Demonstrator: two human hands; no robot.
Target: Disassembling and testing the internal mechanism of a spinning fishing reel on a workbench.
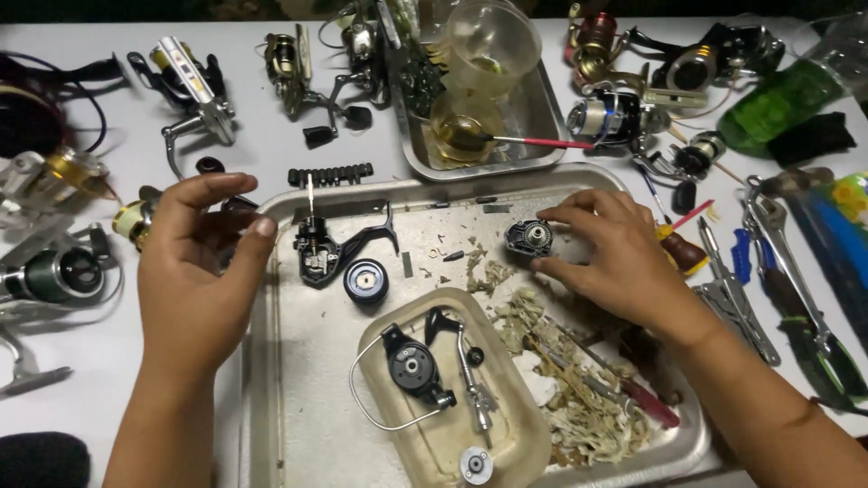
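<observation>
My right hand point(615, 258) grips a small black reel side cover point(529, 238) with gears inside, holding it over the metal tray point(271, 380). My left hand point(194, 271) hovers at the tray's left rim, fingers curled and apart, holding nothing. Between the hands lie a black reel body point(318, 253) and a round black spool point(365, 280) on the tray floor. An oval plastic dish point(515, 443) near me holds a rotor with a wire bail point(411, 366) and a handle arm point(466, 361).
Dirty wadded tissue point(579, 398) and a red-handled screwdriver point(646, 398) lie at the tray's right. A smaller metal tray point(542, 108) behind holds plastic cups. Several fishing reels point(194, 86) ring the white table; pliers and wrenches point(768, 244) lie at the right.
</observation>
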